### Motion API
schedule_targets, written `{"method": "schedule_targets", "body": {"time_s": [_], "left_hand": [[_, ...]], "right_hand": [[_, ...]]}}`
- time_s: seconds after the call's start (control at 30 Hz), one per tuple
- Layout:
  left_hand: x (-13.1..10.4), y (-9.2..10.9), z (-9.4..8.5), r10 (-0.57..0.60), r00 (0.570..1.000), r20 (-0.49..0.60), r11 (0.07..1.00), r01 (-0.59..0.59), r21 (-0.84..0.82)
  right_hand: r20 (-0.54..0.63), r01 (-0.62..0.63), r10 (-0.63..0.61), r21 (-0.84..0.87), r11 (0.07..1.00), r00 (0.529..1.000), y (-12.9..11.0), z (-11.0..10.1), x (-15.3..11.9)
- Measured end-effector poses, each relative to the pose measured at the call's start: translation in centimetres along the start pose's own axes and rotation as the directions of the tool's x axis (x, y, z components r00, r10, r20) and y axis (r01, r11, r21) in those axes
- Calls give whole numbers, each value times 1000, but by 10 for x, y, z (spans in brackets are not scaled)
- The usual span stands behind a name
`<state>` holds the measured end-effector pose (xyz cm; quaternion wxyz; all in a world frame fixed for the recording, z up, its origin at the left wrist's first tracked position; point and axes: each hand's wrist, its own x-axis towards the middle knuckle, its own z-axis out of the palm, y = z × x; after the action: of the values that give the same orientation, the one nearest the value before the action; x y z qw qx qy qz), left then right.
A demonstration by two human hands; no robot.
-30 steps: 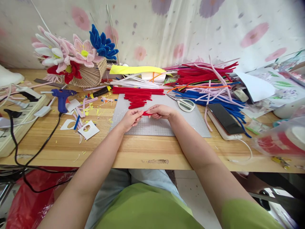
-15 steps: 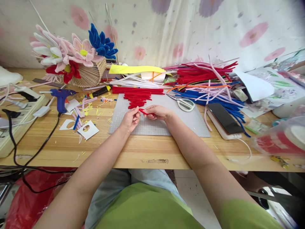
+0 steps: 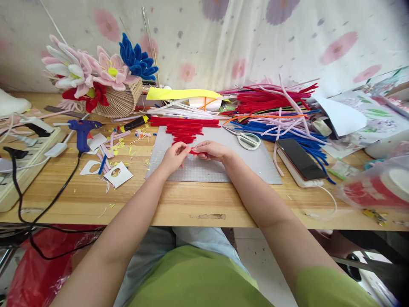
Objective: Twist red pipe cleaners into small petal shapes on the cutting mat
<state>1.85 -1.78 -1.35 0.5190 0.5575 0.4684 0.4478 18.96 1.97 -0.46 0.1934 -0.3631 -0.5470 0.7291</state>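
Between my hands is a short red pipe cleaner (image 3: 192,151), mostly covered by my fingers. My left hand (image 3: 175,157) pinches its left end, the thumb and fingers closed. From the other side my right hand (image 3: 211,151) grips it, fingers curled round. Both hands are just above the grey cutting mat (image 3: 211,170). Right behind them lie cut red pipe cleaners (image 3: 184,130), set out in rows that run from long at the back to short in front. Scissors (image 3: 247,140) with pale handles rest on the mat to the right.
A blue glue gun (image 3: 81,132) and its cable lie left, near paper scraps (image 3: 118,174). Fuzzy flowers (image 3: 110,68) stand at the back left. Loose pipe cleaners (image 3: 271,100) in several colours are heaped at the back right, with a phone (image 3: 300,158) in front. A bagged cup (image 3: 373,183) is far right.
My left hand has turned over slightly and its fingers have shifted along the red pipe cleaner, so less of it shows. My right hand has barely moved.
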Motion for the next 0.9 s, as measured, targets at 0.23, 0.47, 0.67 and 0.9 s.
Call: {"method": "schedule_targets", "body": {"time_s": [0.23,0.47,0.67,0.9], "left_hand": [[-3,3,-10,151,985,83,958,-167,231],[-7,5,-11,210,970,126,911,-241,335],[-6,0,-8,158,984,79,953,-173,249],[-2,6,-3,-82,994,78,988,91,-122]], "right_hand": [[117,-27,17,79,997,993,1,-3,-2],[162,12,-16,22,1000,987,2,-4,-3],[161,-6,8,-10,1000,987,1,-4,-3],[122,11,-22,94,996,992,1,-5,-3]]}}
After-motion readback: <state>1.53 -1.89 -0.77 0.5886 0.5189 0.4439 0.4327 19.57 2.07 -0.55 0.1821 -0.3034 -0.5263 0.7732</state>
